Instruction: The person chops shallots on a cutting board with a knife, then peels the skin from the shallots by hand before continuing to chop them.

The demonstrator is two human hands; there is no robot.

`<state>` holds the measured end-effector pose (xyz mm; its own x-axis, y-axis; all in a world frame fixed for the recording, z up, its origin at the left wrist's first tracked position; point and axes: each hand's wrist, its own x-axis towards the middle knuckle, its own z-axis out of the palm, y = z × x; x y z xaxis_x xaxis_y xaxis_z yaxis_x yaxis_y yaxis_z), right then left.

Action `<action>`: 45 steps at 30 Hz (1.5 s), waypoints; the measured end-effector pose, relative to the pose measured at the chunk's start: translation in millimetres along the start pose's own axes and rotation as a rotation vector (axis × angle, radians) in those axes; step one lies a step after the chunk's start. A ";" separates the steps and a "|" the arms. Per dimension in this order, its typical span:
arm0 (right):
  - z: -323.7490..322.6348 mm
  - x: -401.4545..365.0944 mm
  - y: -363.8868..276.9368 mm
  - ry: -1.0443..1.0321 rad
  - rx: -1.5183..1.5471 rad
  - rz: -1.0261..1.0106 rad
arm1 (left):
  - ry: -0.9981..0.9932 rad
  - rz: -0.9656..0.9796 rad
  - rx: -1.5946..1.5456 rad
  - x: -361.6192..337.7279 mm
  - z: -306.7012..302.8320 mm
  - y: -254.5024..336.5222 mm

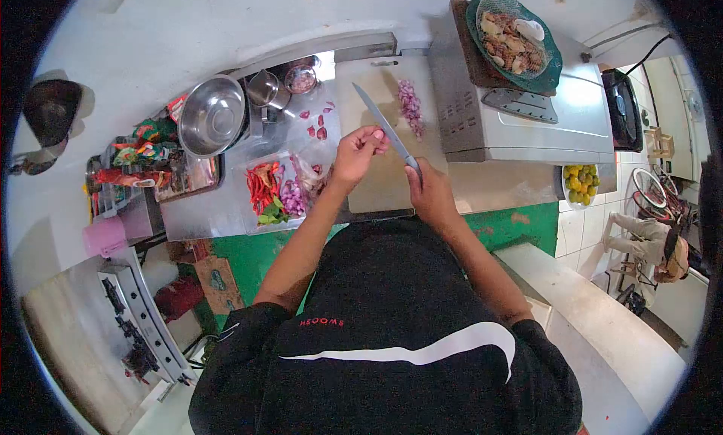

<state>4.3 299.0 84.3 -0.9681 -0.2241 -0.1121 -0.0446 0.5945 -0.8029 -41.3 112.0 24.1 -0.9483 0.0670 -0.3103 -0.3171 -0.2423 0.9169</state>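
Note:
My right hand point(431, 192) grips the handle of a kitchen knife point(380, 117), its blade pointing up and left over the cutting board point(376, 194). Beside the blade, my left hand point(358, 156) is closed, thumb and fingers pinched together; anything between them is too small to name. Chopped shallots point(410, 107) lie in a strip on the board's right side. Left of the board are several loose shallot pieces point(321, 132). A clear plastic tray or bag near my left forearm holds red chilies point(263, 185), green leaves point(273, 211) and purple shallots point(292, 199).
A steel bowl point(213, 115), a metal cup point(263, 88) and a small bowl point(300, 79) stand back left. A metal-sided appliance point(550, 130) borders the board's right, carrying a green basket point(555, 62). Yellow-green citrus fruits point(581, 183) sit farther right. Another person point(644, 235) is at far right.

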 end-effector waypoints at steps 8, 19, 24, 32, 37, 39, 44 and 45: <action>8.4 -2.6 -3.5 0.065 -0.021 0.013 | 0.105 0.089 0.186 -1.0 16.0 9.1; 6.1 1.8 -9.3 0.060 0.008 0.006 | 0.116 0.129 0.141 -1.5 27.0 19.8; 6.6 3.5 -11.3 0.022 0.040 0.055 | 0.126 0.133 0.112 0.5 24.7 16.2; 12.3 3.2 -1.7 0.047 0.193 0.061 | 0.101 0.126 0.122 0.5 23.5 17.5; 11.9 4.8 4.7 -0.002 0.342 0.145 | 0.080 0.151 0.102 2.6 24.9 19.3; 10.2 4.4 4.1 0.018 0.325 0.118 | 0.081 0.150 0.072 3.2 24.3 19.1; -0.6 3.1 -10.1 0.004 0.099 0.119 | 0.073 0.152 0.138 1.2 29.7 20.3; -0.1 2.6 -10.3 0.007 0.063 0.116 | 0.074 0.153 0.138 0.1 33.7 21.7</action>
<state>2.2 292.4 92.3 -0.9676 -0.1511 -0.2022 0.0830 0.5659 -0.8203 -48.7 139.4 52.4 -0.9835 -0.0324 -0.1778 -0.1734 -0.1092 0.9788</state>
